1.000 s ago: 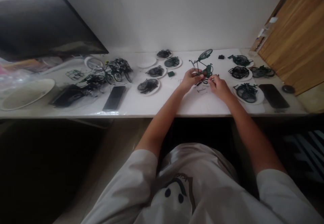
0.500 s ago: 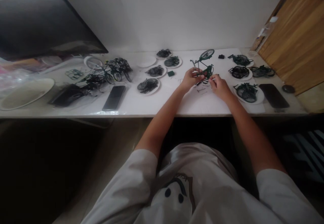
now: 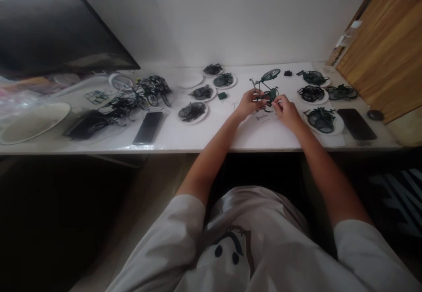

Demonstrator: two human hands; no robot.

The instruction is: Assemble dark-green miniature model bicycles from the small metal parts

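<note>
A small dark-green model bicycle (image 3: 271,74) is held tilted just above the table, one wheel pointing up and away from me. My left hand (image 3: 249,104) is closed around its frame from the left. On the other side, my right hand (image 3: 284,108) pinches at the lower end of the model by its dark-green part; whether a small piece sits between those fingertips is too small to tell. Beneath the hands lie thin loose parts (image 3: 263,118) on the white sheet. A small green block (image 3: 222,95) rests to the left of my left hand.
Plates of dark bicycle parts stand at left (image 3: 194,112) and right (image 3: 325,121). Phones lie at left (image 3: 148,127) and right (image 3: 356,124). Finished-looking model bicycles (image 3: 153,90) cluster further left, near a white basin (image 3: 36,122). A clear bottle (image 3: 349,36) stands by the wooden panel.
The model has tipped slightly, its raised wheel shifting a little right and down. My right hand has moved slightly to the right; my left hand keeps its hold.
</note>
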